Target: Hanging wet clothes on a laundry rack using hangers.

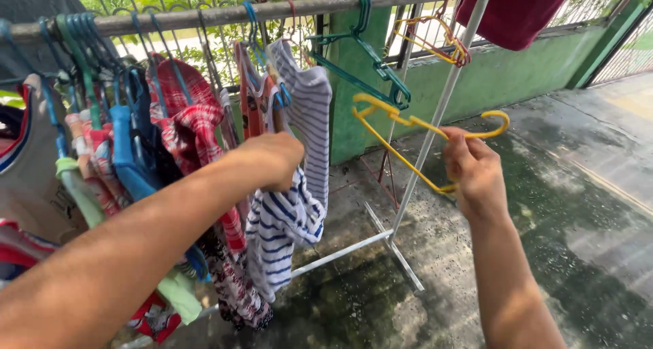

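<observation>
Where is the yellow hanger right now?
The yellow hanger is in the right hand, right of the striped shirt, just below the green hanger on the rack's rail.

A white metal clothes rack (435, 124) carries everything — its top rail runs across the upper frame, one upright dropping at centre right to feet on the wet concrete floor (578, 206). Hung along the rail: crowded clothes on hangers (136, 145) at left, a striped shirt (292, 206) at centre, then an empty green hanger (367, 60) and an empty yellow hanger (435, 36) — upper right.
</observation>
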